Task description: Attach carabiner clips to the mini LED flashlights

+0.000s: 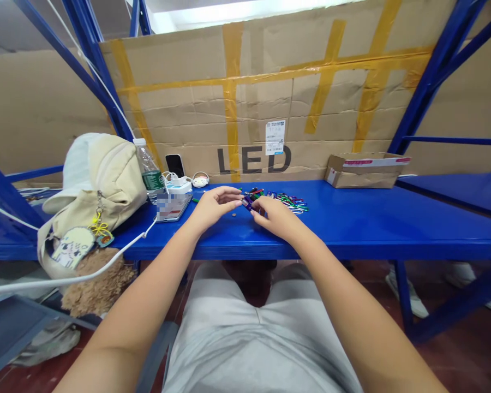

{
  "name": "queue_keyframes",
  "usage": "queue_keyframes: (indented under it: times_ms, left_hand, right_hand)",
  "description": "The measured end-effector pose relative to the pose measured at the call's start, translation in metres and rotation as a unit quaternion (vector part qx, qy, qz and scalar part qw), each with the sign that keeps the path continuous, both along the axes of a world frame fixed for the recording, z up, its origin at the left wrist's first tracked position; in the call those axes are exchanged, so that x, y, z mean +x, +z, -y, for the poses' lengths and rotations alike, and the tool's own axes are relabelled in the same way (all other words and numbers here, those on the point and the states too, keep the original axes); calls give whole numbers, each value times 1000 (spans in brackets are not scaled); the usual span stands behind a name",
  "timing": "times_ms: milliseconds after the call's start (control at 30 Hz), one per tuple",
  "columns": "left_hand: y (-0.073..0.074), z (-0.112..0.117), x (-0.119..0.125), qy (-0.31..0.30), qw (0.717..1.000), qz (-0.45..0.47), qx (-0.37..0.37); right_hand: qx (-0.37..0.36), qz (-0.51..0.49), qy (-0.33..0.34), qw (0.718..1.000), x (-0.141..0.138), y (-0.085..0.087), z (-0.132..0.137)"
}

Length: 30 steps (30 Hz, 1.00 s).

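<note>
Both of my hands meet over the blue table, around a small purple item with a silvery end [246, 204]; its exact kind I cannot make out. My right hand [276, 217] is closed on it with thumb and fingers. My left hand [215, 207] pinches at its silvery end with thumb and fingertips. Just behind my right hand lies a pile of coloured metal clips, like carabiners [292, 203], in purple, green and silver. More small red, green and dark pieces [256, 193] lie behind the fingers, partly hidden. A tiny round dark disc [234, 215] rests on the table below my left hand.
An open cardboard box [364, 173] stands at the back right of the table [372, 218]. Left are a cream backpack [114, 169], a water bottle [149, 172], a phone [174, 165], a power strip [178, 186] and a white cable [118, 254]. A cardboard wall [196, 120] closes the back.
</note>
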<state>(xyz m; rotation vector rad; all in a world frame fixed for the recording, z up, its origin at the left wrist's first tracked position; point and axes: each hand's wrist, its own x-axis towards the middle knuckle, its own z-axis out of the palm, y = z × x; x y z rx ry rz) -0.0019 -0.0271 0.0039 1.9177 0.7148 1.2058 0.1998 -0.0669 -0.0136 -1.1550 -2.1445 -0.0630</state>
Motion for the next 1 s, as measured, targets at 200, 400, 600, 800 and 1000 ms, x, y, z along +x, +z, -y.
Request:
queue_keyframes:
  times_ms: [200, 400, 600, 800, 1000]
  left_hand:
    - [26, -1, 20, 22, 988, -101, 114]
    - [46, 5, 65, 80, 897, -247, 357]
    - [47, -1, 96, 69, 925, -208, 309]
    - [40, -5, 90, 22, 985, -108, 132]
    - [29, -10, 81, -31, 990, -89, 106]
  right_hand:
    - [23, -93, -19, 995, 12, 2, -3]
    - [18, -190, -60, 980, 36, 1, -4]
    - [35, -204, -82, 975, 52, -5, -1]
    - [25, -192, -87, 977, 51, -6, 0]
    - [12, -181, -87, 980, 49, -5, 2]
